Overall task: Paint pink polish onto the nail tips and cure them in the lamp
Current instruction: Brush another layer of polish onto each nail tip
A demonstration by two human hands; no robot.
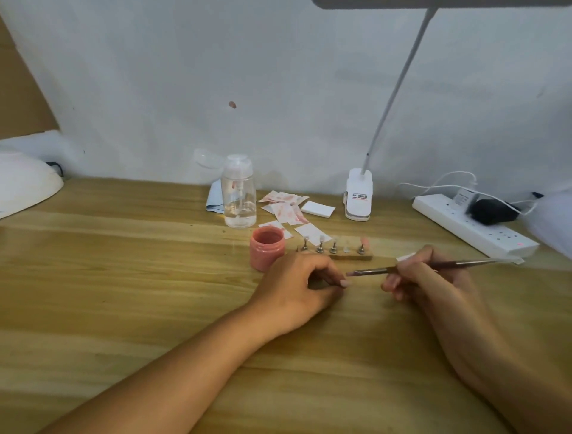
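The left hand (297, 286) pinches what seems a nail tip (345, 282), steadying it. Beside it, the right hand (433, 280) grips the brush (374, 271) pen-style.

I see curing lamp (24, 182) cut at left edge, desk lamp head (433, 3) at top; brush (371, 272) bristles blurred; left hand (294, 285) contents hidden.

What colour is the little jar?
The jar is pink, seen in the head view.
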